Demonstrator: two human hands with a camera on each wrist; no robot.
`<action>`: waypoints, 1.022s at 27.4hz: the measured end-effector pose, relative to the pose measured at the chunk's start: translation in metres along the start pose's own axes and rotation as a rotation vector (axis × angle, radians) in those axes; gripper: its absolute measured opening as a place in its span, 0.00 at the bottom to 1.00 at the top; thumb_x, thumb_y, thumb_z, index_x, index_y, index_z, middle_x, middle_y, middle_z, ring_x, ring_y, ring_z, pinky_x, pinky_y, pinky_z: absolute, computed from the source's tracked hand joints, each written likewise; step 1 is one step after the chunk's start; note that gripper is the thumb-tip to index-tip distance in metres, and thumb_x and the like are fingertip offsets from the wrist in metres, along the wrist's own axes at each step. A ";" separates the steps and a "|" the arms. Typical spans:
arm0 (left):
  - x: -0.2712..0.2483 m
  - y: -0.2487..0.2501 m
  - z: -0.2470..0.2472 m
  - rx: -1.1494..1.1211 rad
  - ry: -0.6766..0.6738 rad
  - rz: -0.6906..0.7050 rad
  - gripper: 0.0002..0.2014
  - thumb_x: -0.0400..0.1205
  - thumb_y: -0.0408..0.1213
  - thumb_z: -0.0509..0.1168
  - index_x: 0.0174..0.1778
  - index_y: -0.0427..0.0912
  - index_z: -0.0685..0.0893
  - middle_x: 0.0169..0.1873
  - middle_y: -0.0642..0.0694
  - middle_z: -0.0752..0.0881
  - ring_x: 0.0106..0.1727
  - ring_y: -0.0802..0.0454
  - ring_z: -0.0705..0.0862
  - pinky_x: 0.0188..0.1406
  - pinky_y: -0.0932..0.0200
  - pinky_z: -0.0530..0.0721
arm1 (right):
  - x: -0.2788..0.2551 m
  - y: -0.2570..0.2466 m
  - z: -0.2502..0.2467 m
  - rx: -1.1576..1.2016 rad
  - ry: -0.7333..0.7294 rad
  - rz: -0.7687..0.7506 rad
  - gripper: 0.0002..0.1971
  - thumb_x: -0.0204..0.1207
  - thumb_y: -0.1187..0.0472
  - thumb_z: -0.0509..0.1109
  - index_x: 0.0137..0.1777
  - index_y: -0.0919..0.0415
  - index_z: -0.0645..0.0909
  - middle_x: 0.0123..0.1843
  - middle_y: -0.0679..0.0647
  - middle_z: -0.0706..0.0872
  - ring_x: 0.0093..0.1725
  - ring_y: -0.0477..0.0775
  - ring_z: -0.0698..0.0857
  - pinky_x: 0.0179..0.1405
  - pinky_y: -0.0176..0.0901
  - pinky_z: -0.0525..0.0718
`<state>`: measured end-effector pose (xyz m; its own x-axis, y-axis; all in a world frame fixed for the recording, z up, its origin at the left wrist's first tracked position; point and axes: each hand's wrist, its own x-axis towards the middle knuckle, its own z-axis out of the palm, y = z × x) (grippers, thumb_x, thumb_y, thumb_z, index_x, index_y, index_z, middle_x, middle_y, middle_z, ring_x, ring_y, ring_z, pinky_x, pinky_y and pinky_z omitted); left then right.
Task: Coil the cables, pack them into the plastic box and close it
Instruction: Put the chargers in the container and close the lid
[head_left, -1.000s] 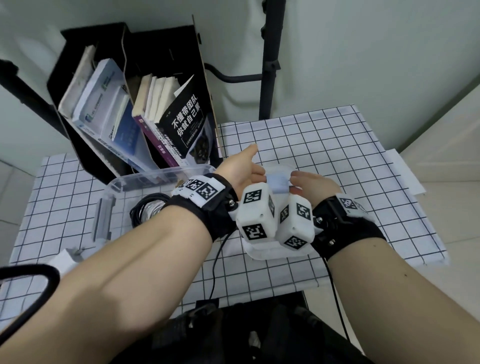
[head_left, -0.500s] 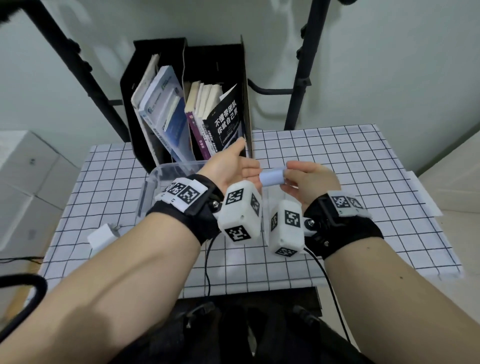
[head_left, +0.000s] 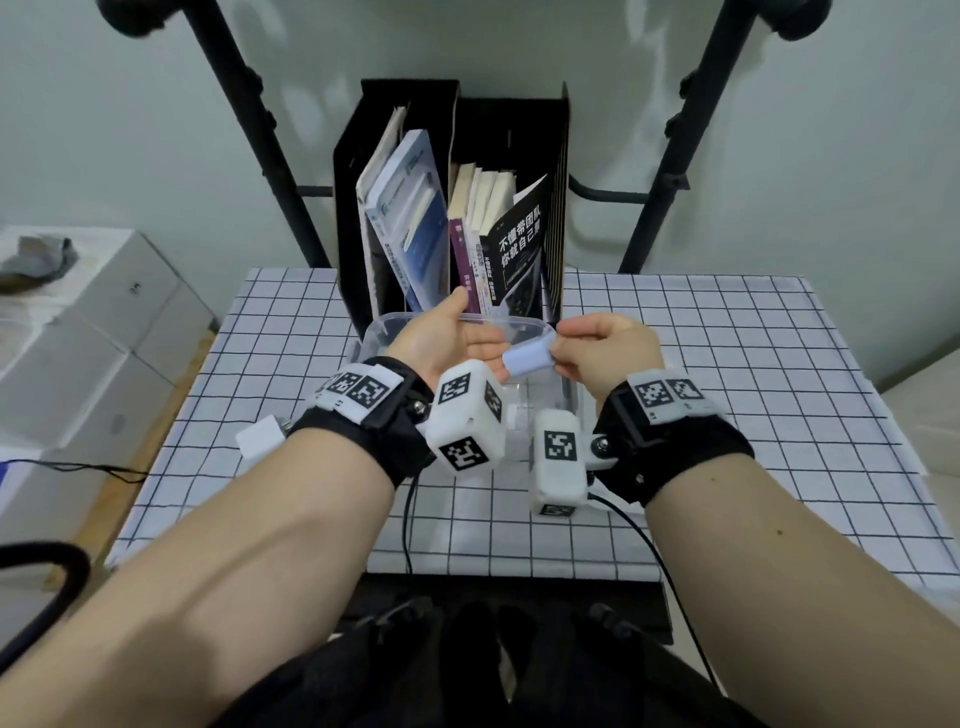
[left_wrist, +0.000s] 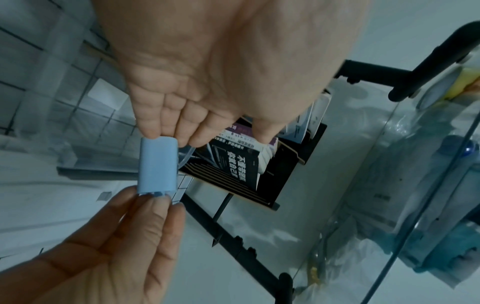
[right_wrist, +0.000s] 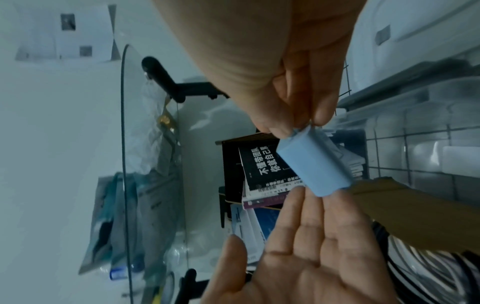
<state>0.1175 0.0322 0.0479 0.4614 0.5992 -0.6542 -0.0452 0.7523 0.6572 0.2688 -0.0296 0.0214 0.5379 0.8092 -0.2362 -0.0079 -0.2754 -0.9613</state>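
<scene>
My right hand (head_left: 566, 353) pinches one end of a small light-blue plastic clip (head_left: 530, 357) between thumb and fingers. My left hand (head_left: 483, 343) lies open, palm up, and its straight fingertips touch the clip's other end. The left wrist view shows the clip (left_wrist: 158, 166) spanning the two hands. Both hands hover over the clear plastic box (head_left: 569, 400) on the checked table. The right wrist view shows the clip (right_wrist: 314, 166) and, at its lower right, coiled black and white cables (right_wrist: 428, 267). In the head view my left arm hides the box's contents.
A black file rack with books (head_left: 457, 208) stands right behind the box. A small white charger (head_left: 260, 441) lies on the cloth left of my left wrist. White cartons (head_left: 78, 338) stand beside the table on the left. Black stand poles (head_left: 249, 130) rise behind.
My view has swung so the box and rack now sit centred. Both hands stayed together with the blue clip between them, and they now sit a little higher over the box.
</scene>
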 end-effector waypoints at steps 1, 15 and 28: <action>0.000 0.001 -0.004 -0.006 0.008 0.001 0.38 0.86 0.60 0.45 0.75 0.27 0.68 0.72 0.30 0.74 0.62 0.38 0.81 0.52 0.47 0.82 | 0.001 0.001 0.003 -0.039 0.003 -0.012 0.09 0.69 0.74 0.74 0.40 0.59 0.84 0.39 0.58 0.88 0.38 0.57 0.88 0.49 0.50 0.90; 0.013 0.012 -0.054 -0.046 0.143 -0.011 0.35 0.87 0.56 0.47 0.77 0.26 0.65 0.74 0.29 0.72 0.75 0.36 0.72 0.75 0.45 0.70 | 0.058 0.002 0.064 -0.954 -0.117 -0.039 0.10 0.79 0.58 0.67 0.49 0.63 0.87 0.49 0.56 0.88 0.47 0.55 0.87 0.51 0.48 0.87; 0.048 0.009 -0.059 -0.003 -0.101 -0.059 0.35 0.87 0.57 0.43 0.78 0.31 0.66 0.78 0.34 0.67 0.79 0.41 0.66 0.77 0.48 0.65 | 0.086 0.011 0.090 -1.341 -0.283 -0.029 0.15 0.80 0.55 0.65 0.58 0.65 0.84 0.58 0.57 0.87 0.58 0.56 0.85 0.46 0.40 0.76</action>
<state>0.0868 0.0839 0.0008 0.5504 0.5230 -0.6508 -0.0178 0.7867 0.6171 0.2395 0.0841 -0.0221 0.3340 0.8560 -0.3946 0.9014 -0.4124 -0.1317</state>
